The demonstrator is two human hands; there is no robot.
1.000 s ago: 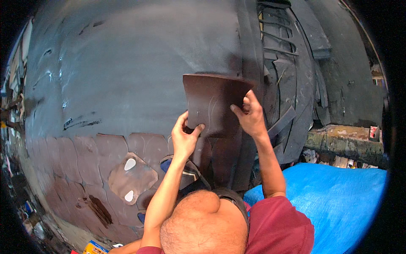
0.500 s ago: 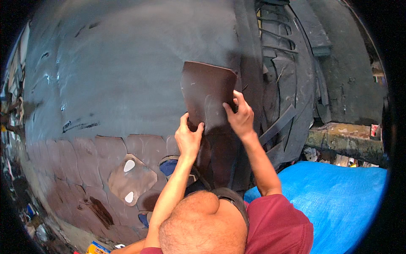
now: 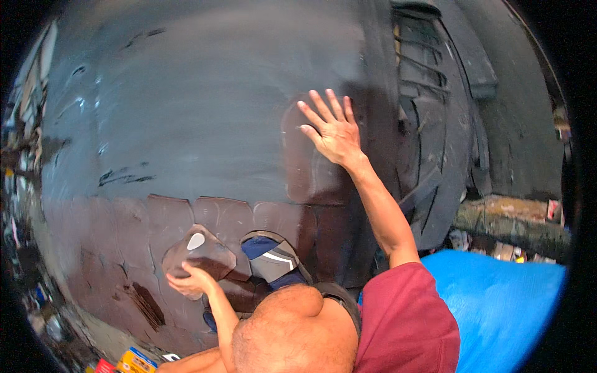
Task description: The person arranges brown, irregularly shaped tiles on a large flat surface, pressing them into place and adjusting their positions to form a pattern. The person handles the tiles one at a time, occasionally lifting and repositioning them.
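Note:
My right hand (image 3: 336, 133) lies palm down with its fingers spread. It rests on the upper part of a brown sheet piece with rounded corners (image 3: 300, 169), laid flat on a large dark grey sheet (image 3: 186, 112). Lower left, my left hand (image 3: 191, 281) grips the near end of a flat, see-through brownish plate (image 3: 214, 258). One white oval spot (image 3: 196, 241) shows at the plate's far end; my hand covers its near part. Beneath the plate, several brown cut pieces (image 3: 161, 217) lie edge to edge in rows.
A foot in a blue and grey sandal (image 3: 268, 256) stands on the brown pieces. Dark offcut strips (image 3: 429, 118) are heaped at the right. A blue tarp (image 3: 497, 304) covers the lower right. A yellow and blue box (image 3: 137, 360) sits at the bottom left.
The brown piece, held up by both hands before, now lies flat. My right hand has opened onto it. My left hand has moved down and left to the see-through plate.

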